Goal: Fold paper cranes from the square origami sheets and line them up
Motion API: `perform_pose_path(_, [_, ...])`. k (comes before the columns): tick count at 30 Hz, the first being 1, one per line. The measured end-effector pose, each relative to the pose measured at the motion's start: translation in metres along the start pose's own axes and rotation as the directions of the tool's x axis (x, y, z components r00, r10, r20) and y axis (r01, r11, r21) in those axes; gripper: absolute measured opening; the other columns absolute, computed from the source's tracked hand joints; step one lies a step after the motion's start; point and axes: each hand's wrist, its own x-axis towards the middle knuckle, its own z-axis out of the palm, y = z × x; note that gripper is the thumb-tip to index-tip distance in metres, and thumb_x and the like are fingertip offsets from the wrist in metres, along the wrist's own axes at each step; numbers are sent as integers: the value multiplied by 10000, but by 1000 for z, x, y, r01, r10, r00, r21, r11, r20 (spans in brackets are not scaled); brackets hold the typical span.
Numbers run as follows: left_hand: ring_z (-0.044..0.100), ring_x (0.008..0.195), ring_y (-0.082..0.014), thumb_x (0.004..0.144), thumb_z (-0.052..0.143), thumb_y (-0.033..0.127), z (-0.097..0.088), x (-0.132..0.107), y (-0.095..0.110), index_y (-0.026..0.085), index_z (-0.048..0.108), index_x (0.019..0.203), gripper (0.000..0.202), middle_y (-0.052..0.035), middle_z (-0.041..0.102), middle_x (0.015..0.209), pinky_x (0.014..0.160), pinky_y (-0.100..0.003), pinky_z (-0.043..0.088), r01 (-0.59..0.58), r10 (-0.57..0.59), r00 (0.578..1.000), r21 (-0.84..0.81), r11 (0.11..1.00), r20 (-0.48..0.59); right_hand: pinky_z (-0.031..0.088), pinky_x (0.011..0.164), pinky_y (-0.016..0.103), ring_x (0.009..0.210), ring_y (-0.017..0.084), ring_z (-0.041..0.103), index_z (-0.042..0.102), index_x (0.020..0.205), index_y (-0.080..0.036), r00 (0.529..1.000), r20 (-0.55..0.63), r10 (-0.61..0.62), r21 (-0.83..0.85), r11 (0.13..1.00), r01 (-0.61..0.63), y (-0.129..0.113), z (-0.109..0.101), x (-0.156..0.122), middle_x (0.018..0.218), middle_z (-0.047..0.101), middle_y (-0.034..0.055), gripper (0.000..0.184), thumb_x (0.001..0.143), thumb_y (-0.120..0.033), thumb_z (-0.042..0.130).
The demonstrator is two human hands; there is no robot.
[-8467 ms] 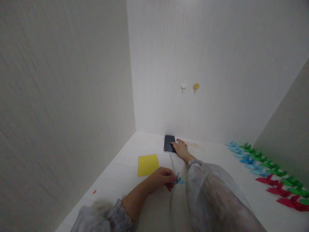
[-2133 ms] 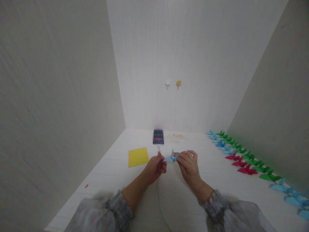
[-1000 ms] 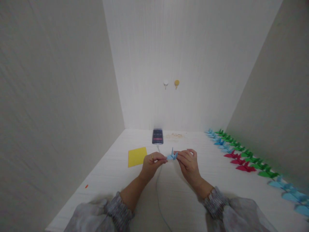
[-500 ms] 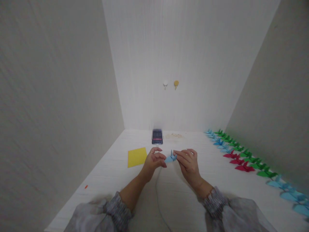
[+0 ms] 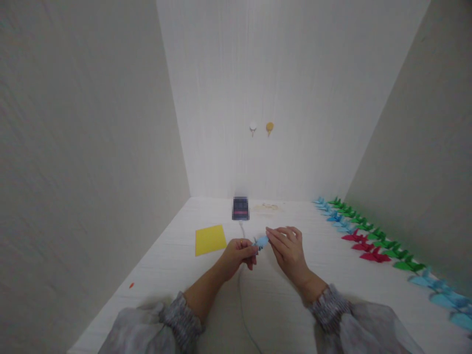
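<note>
A small light-blue paper crane [image 5: 261,241] hangs between my two hands just above the white table [image 5: 177,265]. My left hand [image 5: 238,253] is closed, pinching the crane's left end with thumb and fingers; a ring shows on one finger. My right hand [image 5: 287,248] pinches the crane's right end, its other fingers loosely curled. Most of the crane is hidden by my fingertips.
A yellow paper square [image 5: 210,239] lies flat left of my hands. A phone [image 5: 240,208] with a white cable [image 5: 241,300] stands by the back wall. Rows of blue, green and red paper cranes [image 5: 363,236] line the right wall. Two hooks [image 5: 261,128] are on the back wall.
Earlier my right hand came back from the phone to the crane. In the last second the crane turned lower and flatter between my fingertips, and my left fingers closed tighter on it.
</note>
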Motion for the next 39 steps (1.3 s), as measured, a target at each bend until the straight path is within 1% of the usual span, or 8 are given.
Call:
perform_pose_path(7, [458, 363, -66, 614, 617, 335, -1, 0, -2, 92, 519, 566, 266, -10, 537, 452, 369, -183, 353, -10, 11, 1000, -20, 1000, 29, 275, 843, 401, 819, 153, 514, 565, 943, -205, 998, -35, 43, -12, 999, -44, -2, -2, 3, 898, 647, 18, 207, 749, -143, 528])
perform_pose_path(14, [454, 368, -57, 617, 622, 299, 0, 0, -1, 92, 515, 560, 240, -15, 546, 462, 372, -170, 335, -44, 46, 999, -72, 996, 24, 289, 822, 402, 790, 159, 512, 568, 912, -187, 995, -53, 85, 2, 996, -85, -8, -3, 4, 823, 654, 20, 176, 750, -140, 520])
perform_pose_path(20, [463, 387, -59, 626, 617, 295, -1, 1, -3, 100, 509, 579, 228, -13, 554, 490, 403, -177, 349, -54, 55, 998, -78, 996, 12, 274, 835, 405, 845, 167, 501, 535, 988, -208, 997, -17, 69, 3, 998, -69, -6, -1, 5, 909, 637, 28, 244, 757, -136, 499])
perform_pose_path(23, [471, 406, -59, 627, 614, 300, -1, 2, -3, 100, 522, 595, 223, -15, 567, 528, 436, -187, 371, -63, 61, 997, -41, 997, -43, 266, 844, 416, 920, 186, 476, 486, 1067, -211, 997, -20, 75, 13, 997, -75, -6, -2, 5, 1023, 585, 56, 323, 751, -140, 490])
perform_pose_path(25, [482, 429, -62, 622, 616, 309, 0, 3, -2, 98, 540, 609, 225, -19, 576, 553, 462, -194, 386, -74, 73, 993, -2, 997, -95, 275, 837, 419, 935, 197, 466, 477, 1071, -199, 995, -25, 93, 50, 995, -91, -8, -4, 4, 1033, 559, 73, 334, 739, -158, 494])
perform_pose_path(30, [501, 453, -78, 610, 612, 357, 3, 3, -1, 98, 562, 617, 264, -26, 581, 566, 488, -216, 404, -64, 76, 985, 82, 995, -156, 306, 777, 401, 818, 191, 491, 523, 925, -191, 991, -6, 137, 149, 980, -134, -15, -6, 4, 828, 557, 47, 219, 713, -245, 534])
perform_pose_path(35, [501, 439, -82, 593, 612, 390, 4, 3, -1, 98, 563, 609, 297, -29, 580, 552, 480, -223, 411, -33, 51, 986, 119, 992, -158, 303, 756, 380, 730, 160, 494, 533, 804, -189, 987, 13, 160, 198, 967, -159, -15, -2, 4, 715, 554, 16, 72, 743, -173, 499])
perform_pose_path(39, [501, 440, -80, 595, 608, 400, 4, 4, -2, 96, 552, 603, 309, -38, 586, 563, 475, -215, 414, -17, 36, 987, 124, 992, -156, 324, 730, 360, 696, 152, 490, 530, 780, -188, 987, 40, 154, 237, 958, -159, -15, 0, 4, 689, 549, 16, 94, 764, -136, 452])
